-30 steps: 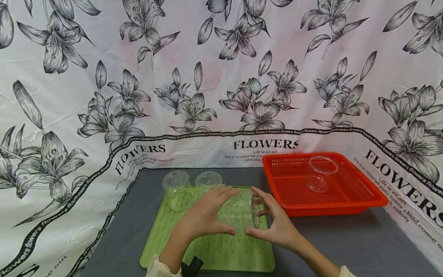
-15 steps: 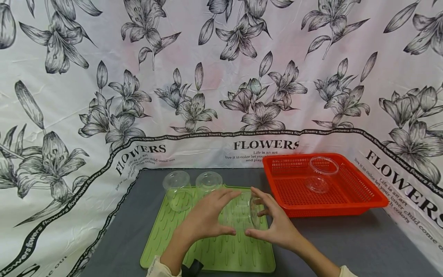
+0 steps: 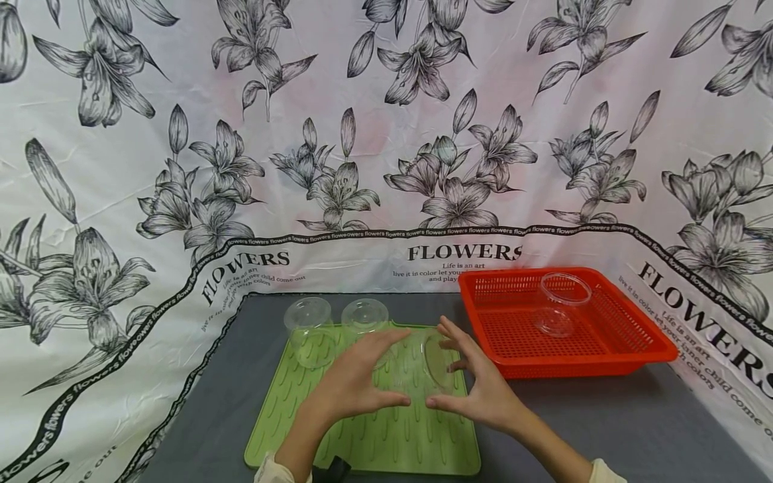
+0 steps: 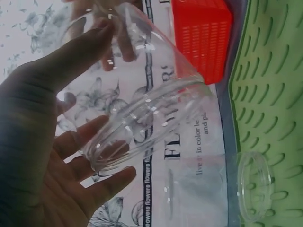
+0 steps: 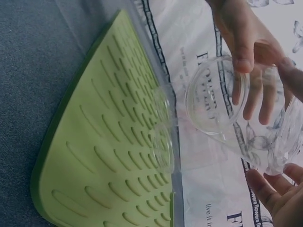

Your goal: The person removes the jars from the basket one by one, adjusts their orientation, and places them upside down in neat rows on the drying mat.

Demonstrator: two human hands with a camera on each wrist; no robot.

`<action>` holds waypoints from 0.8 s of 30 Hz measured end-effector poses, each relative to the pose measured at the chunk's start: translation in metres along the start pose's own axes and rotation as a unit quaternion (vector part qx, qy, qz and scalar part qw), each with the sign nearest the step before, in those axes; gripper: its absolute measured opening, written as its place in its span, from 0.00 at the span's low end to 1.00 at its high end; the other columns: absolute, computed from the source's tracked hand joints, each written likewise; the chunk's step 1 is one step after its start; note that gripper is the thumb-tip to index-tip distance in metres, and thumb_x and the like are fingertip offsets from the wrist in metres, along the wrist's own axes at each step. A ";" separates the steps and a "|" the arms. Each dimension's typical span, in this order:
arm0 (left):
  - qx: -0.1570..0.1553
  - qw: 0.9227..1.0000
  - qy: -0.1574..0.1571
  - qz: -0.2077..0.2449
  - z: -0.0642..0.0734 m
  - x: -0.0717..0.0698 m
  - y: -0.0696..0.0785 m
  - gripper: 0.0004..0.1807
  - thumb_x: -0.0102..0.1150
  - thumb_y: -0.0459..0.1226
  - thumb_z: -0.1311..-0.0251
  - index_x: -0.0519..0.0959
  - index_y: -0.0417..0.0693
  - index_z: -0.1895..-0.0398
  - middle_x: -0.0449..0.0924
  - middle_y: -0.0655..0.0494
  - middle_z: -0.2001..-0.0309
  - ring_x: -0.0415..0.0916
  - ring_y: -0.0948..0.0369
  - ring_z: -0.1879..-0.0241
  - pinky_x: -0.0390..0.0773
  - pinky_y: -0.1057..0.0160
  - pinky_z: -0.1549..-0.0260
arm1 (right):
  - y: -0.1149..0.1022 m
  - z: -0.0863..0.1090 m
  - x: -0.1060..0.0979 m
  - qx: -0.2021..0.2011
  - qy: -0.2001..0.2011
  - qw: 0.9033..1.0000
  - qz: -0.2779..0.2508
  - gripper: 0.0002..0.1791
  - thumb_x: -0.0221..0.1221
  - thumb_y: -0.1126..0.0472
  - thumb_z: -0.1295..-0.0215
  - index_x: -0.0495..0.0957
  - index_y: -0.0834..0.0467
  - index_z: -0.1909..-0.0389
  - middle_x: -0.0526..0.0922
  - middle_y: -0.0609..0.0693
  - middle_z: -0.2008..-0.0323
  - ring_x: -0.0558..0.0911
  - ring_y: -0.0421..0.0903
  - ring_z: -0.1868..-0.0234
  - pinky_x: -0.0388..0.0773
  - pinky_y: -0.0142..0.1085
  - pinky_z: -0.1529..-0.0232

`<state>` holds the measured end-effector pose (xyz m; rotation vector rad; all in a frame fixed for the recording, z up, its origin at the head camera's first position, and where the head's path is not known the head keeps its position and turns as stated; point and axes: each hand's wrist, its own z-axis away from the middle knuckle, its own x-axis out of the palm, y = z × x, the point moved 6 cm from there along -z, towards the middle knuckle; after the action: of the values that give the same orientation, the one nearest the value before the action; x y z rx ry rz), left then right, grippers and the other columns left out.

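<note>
Between my two hands a clear plastic cup [image 3: 430, 362] is held on its side above the green ridged mat [image 3: 362, 436]. My left hand [image 3: 347, 379] grips its left part, thumb in front and fingers behind, as the right wrist view shows. My right hand [image 3: 486, 389] holds the other end, around the thicker ringed rim [image 5: 286, 142]. The cup is see-through, so its exact outline is faint in the head view. Two more clear cups stand at the mat's back left: one cup [image 3: 311, 349] at the left, another cup [image 3: 364, 316] beside it.
A red slotted plastic basket [image 3: 501, 367] sits at the back right with one clear cup [image 3: 555, 322] inside. A grey tabletop [image 3: 205, 402] surrounds the mat. Behind stands a white flower-print curtain [image 3: 338, 261].
The cup in my hands has turned, and its rim by my right hand has shifted a little left. My right fingers have lifted slightly; the other cups and the basket stay put.
</note>
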<state>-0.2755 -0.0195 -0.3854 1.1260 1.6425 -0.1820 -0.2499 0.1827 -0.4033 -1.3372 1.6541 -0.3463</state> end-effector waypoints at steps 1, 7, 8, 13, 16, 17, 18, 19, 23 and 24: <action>-0.002 1.000 0.005 0.005 0.001 0.000 -0.001 0.56 0.82 0.54 0.56 0.61 0.65 0.22 0.69 0.64 0.26 0.67 0.57 0.27 0.73 0.50 0.31 | -0.001 -0.001 -0.001 -0.004 0.000 1.000 -0.005 0.65 0.80 0.59 0.52 0.49 0.45 0.18 0.64 0.54 0.24 0.71 0.38 0.33 0.83 0.39 0.48; -0.017 0.999 0.031 0.034 0.006 -0.002 -0.006 0.58 0.83 0.53 0.57 0.58 0.74 0.22 0.68 0.65 0.26 0.66 0.55 0.26 0.73 0.46 0.32 | 0.002 0.000 -0.002 -0.007 -0.004 0.999 -0.037 0.65 0.79 0.64 0.52 0.48 0.46 0.18 0.62 0.57 0.23 0.69 0.33 0.31 0.81 0.38 0.44; -0.020 0.999 0.035 0.038 0.006 -0.001 -0.006 0.58 0.83 0.53 0.57 0.58 0.75 0.22 0.68 0.64 0.26 0.66 0.54 0.26 0.73 0.45 0.33 | 0.003 0.000 -0.002 -0.003 -0.005 0.999 -0.040 0.64 0.79 0.64 0.52 0.48 0.45 0.18 0.62 0.57 0.23 0.69 0.33 0.31 0.81 0.37 0.43; -0.034 0.996 0.054 0.057 0.009 -0.002 -0.009 0.58 0.83 0.51 0.58 0.59 0.76 0.22 0.68 0.63 0.26 0.66 0.53 0.26 0.73 0.44 0.33 | 0.004 0.001 -0.002 0.005 -0.007 0.999 -0.047 0.64 0.78 0.64 0.51 0.49 0.45 0.18 0.61 0.56 0.23 0.71 0.45 0.29 0.79 0.37 0.39; -0.040 0.994 0.066 0.073 0.011 -0.002 -0.009 0.58 0.84 0.51 0.58 0.59 0.76 0.23 0.68 0.63 0.26 0.67 0.54 0.27 0.73 0.43 0.33 | 0.004 0.001 -0.002 0.004 -0.006 0.999 -0.047 0.63 0.78 0.64 0.51 0.49 0.45 0.18 0.61 0.55 0.23 0.71 0.53 0.29 0.78 0.36 0.39; -0.042 0.994 0.069 0.080 0.011 -0.001 -0.009 0.57 0.84 0.50 0.58 0.59 0.76 0.23 0.68 0.62 0.26 0.67 0.54 0.27 0.73 0.43 0.33 | 0.004 0.001 -0.002 0.003 -0.005 0.999 -0.048 0.63 0.78 0.65 0.51 0.50 0.46 0.19 0.62 0.56 0.23 0.71 0.52 0.29 0.78 0.36 0.38; -0.046 0.993 0.070 0.087 0.011 0.000 -0.009 0.57 0.84 0.50 0.58 0.59 0.76 0.23 0.68 0.63 0.26 0.66 0.54 0.26 0.72 0.43 0.32 | 0.004 0.001 -0.002 0.002 -0.004 0.999 -0.049 0.62 0.78 0.65 0.51 0.50 0.46 0.19 0.62 0.57 0.23 0.71 0.50 0.29 0.78 0.35 0.38; -0.049 0.992 0.072 0.094 0.011 0.000 -0.009 0.58 0.84 0.51 0.58 0.59 0.76 0.23 0.67 0.63 0.25 0.66 0.54 0.26 0.71 0.42 0.32 | 0.003 0.001 -0.002 0.000 -0.003 0.999 -0.051 0.62 0.77 0.66 0.51 0.50 0.46 0.19 0.62 0.58 0.23 0.71 0.49 0.29 0.77 0.35 0.38; -0.063 0.987 0.079 0.128 0.011 0.005 -0.010 0.58 0.84 0.50 0.58 0.58 0.78 0.23 0.65 0.66 0.25 0.64 0.55 0.25 0.69 0.40 0.31 | 0.003 0.000 -0.002 -0.001 -0.001 0.998 -0.062 0.62 0.76 0.67 0.50 0.50 0.47 0.19 0.61 0.60 0.23 0.69 0.40 0.29 0.76 0.33 0.38; -0.068 0.985 0.081 0.135 0.011 0.006 -0.011 0.58 0.84 0.50 0.58 0.58 0.79 0.23 0.65 0.66 0.25 0.63 0.55 0.24 0.69 0.41 0.30 | 0.003 0.000 -0.003 -0.002 -0.002 0.998 -0.064 0.61 0.76 0.67 0.50 0.50 0.47 0.19 0.61 0.61 0.23 0.69 0.39 0.28 0.75 0.33 0.37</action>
<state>-0.2759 -0.0291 -0.3992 1.2717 1.5973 0.1993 -0.2522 0.1861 -0.4040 -1.4506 1.5699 -0.4160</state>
